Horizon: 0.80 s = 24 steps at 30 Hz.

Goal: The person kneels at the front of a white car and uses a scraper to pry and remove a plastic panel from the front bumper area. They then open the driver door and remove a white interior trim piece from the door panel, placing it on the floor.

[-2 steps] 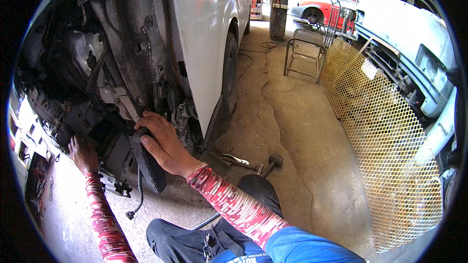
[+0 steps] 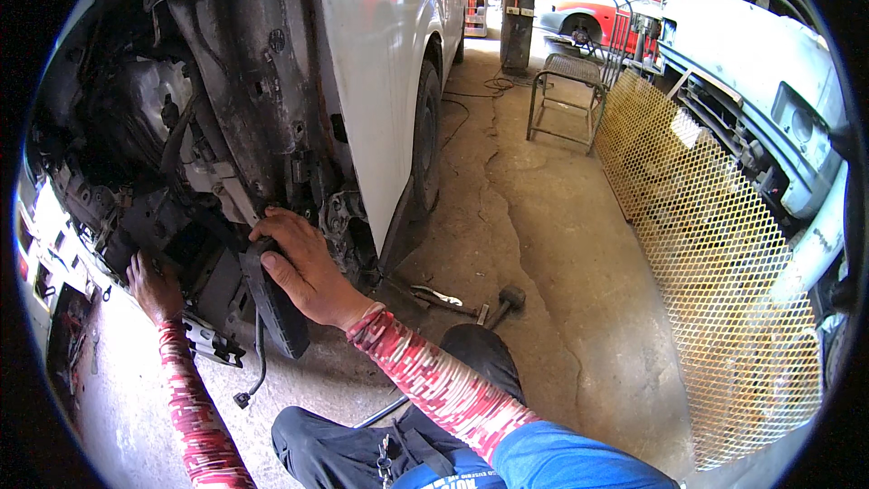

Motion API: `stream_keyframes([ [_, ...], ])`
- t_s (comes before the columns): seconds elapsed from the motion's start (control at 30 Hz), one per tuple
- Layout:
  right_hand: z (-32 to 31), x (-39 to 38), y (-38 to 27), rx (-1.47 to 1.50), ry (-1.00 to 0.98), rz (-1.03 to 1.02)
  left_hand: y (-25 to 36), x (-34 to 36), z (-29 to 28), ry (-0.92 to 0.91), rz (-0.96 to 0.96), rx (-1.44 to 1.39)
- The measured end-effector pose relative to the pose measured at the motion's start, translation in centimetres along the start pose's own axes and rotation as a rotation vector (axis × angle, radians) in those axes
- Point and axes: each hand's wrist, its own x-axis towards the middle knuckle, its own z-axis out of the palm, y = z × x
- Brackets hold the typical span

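My right hand (image 2: pixel 306 273) is closed on the upper end of a long black part (image 2: pixel 279 312), thumb on the near side and fingers over its top. This part hangs slanted at the stripped front of a white vehicle (image 2: pixel 362 81). A dark cable (image 2: pixel 258 367) with a plug at its end dangles beside it. Farther left, my left hand (image 2: pixel 156 290) is closed against the dark parts low on the vehicle. What its fingers grip is lost in shadow. Bare dirty metal structure (image 2: pixel 272 63) rises above both hands.
Near my knee, a hammer (image 2: pixel 509 301) and pliers (image 2: pixel 436 296) lie on the cracked concrete floor (image 2: pixel 543 244). A yellow mesh panel (image 2: pixel 715 272) leans along the right, before a pale dismantled vehicle (image 2: pixel 769 63). A metal chair (image 2: pixel 570 81) and a pillar (image 2: pixel 520 9) stand farther back.
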Motion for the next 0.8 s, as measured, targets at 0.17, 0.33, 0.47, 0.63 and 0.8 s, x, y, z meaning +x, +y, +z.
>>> stream_keyframes([
  [0.17,-0.22,0.54,0.32,0.025,-0.004,-0.005,0.04,0.33,0.40,0.001,0.002,0.010],
  [0.33,-0.23,0.48,0.42,0.027,-0.010,-0.009,0.05,0.37,0.45,-0.006,0.000,0.002],
  [0.47,-0.18,0.52,0.45,0.017,-0.002,-0.015,-0.05,0.32,0.60,-0.007,0.001,-0.003],
  [0.63,-0.25,0.53,0.43,0.020,-0.001,-0.021,-0.06,0.24,0.68,0.003,-0.005,0.012],
  [0.8,-0.28,0.53,0.39,0.027,-0.007,-0.017,-0.11,0.19,0.78,-0.054,-0.040,0.018],
])
